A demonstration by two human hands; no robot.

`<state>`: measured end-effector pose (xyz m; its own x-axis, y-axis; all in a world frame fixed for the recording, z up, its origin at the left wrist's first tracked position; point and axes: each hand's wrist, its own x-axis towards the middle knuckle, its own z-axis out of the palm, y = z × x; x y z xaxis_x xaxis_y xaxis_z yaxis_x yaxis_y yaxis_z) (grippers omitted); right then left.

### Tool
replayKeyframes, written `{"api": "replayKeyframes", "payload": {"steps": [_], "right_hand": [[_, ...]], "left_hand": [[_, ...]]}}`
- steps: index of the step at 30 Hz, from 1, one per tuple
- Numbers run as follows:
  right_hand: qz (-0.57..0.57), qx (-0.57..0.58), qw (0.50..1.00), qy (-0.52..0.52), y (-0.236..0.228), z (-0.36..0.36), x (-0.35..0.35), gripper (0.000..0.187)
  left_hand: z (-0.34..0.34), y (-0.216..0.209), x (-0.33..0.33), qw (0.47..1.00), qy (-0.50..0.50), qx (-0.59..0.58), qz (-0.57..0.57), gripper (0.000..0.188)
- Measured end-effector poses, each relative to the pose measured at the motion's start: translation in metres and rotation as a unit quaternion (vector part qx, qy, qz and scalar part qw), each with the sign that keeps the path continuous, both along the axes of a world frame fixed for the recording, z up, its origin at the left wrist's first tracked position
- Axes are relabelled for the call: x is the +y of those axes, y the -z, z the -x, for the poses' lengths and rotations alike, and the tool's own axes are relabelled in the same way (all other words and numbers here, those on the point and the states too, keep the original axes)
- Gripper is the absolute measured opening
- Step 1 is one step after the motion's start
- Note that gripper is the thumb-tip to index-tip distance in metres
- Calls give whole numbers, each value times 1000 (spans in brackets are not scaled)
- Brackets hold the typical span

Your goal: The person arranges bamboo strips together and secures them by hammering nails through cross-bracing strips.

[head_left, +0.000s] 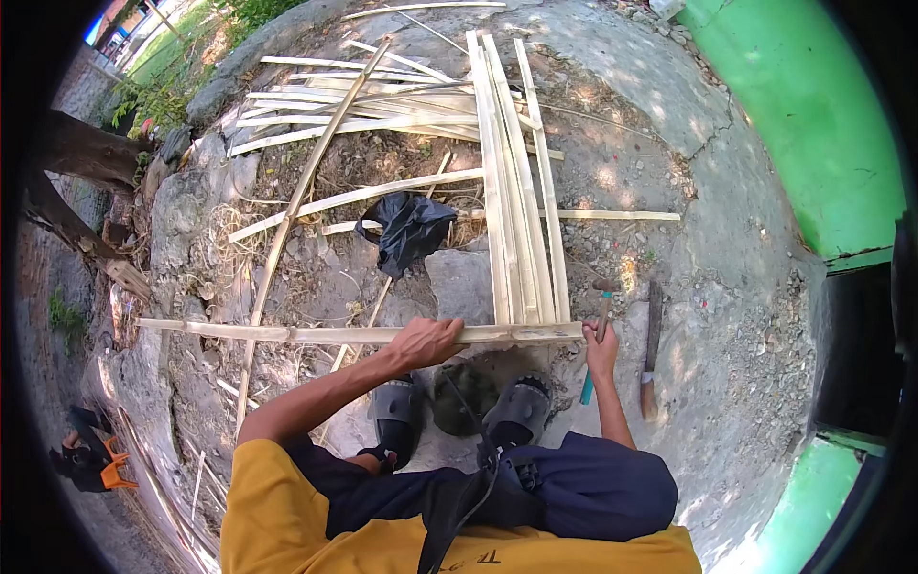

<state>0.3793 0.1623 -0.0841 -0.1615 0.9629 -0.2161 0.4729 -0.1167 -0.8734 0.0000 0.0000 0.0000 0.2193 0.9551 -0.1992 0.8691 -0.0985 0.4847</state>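
A long pale bamboo strip point(316, 335) lies crosswise in front of my feet. My left hand point(430, 342) is closed around its middle. At the strip's right end, my right hand point(601, 346) has its fingers closed on the tip. A hammer with a teal handle point(587, 386) passes behind or under the right hand; whether it lies on the ground or is also held, I cannot tell. Just beyond the strip, several bamboo slats point(512, 210) lie side by side, pointing away from me, their near ends meeting it.
A machete point(653, 335) lies to the right of the hammer. Ahead sit a black plastic bag point(411, 230), a flat stone slab point(464, 284) and a pile of bamboo strips point(325, 105). A green wall point(803, 105) rises at right, tree trunks point(86, 153) at left.
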Motion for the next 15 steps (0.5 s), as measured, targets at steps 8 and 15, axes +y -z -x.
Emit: {"api": "replayKeyframes", "payload": {"steps": [8, 15], "right_hand": [[-79, -3, 993, 89, -12, -10, 9, 11], [-124, -189, 972, 57, 10, -26, -9, 20]], "left_hand": [[11, -143, 40, 984, -19, 46, -169, 39], [10, -228, 53, 979, -32, 10, -202, 33]]}}
